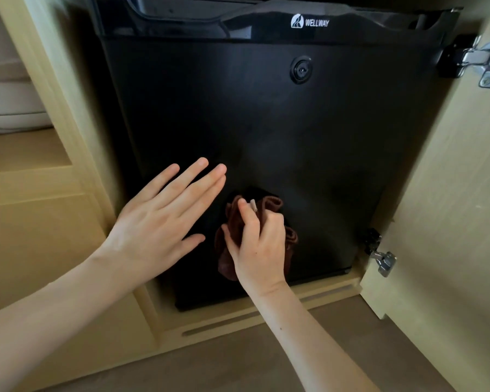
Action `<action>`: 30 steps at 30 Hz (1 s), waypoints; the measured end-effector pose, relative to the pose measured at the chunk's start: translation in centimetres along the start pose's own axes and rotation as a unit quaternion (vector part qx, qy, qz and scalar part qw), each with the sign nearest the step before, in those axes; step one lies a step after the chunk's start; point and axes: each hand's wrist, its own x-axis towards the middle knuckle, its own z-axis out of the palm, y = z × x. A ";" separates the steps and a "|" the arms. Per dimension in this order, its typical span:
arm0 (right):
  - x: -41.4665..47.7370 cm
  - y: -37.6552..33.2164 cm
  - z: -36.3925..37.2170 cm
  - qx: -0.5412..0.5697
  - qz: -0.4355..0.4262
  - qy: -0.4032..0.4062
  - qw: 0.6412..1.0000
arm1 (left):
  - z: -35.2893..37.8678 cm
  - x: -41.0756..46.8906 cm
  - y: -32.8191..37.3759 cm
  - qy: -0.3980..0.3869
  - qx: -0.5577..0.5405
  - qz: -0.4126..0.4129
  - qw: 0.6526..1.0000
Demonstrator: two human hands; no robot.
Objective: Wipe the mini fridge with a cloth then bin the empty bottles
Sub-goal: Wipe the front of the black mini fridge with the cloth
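A black mini fridge point(266, 123) with a white WELLWAY logo and a round lock stands inside a pale wooden cabinet, its door closed. My right hand point(259, 244) grips a bunched brown cloth point(269, 206) and presses it against the lower part of the fridge door. My left hand point(164, 213) lies flat on the door just left of the cloth, fingers spread and holding nothing. No bottles are in view.
The cabinet door point(450, 207) stands open at the right, with metal hinges at top point(487, 60) and bottom point(384, 261). A wooden base ledge point(238, 315) with slots runs below the fridge. White rounded items point(9, 103) sit on a shelf at the left.
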 end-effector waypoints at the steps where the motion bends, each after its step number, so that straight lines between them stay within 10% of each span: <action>1: -0.6 0.1 0.0 0.002 0.006 -0.003 1.000 | -0.1 -0.2 0.1 -0.008 0.003 0.002 1.000; 10: -2.6 -3.3 -2.1 0.189 0.312 -0.064 0.929 | -0.9 -1.8 0.8 -0.011 0.006 0.060 0.998; 30: 3.5 -9.8 -18.9 0.166 0.521 -0.242 0.802 | -15.9 -8.6 3.8 -0.216 -0.253 -0.211 0.919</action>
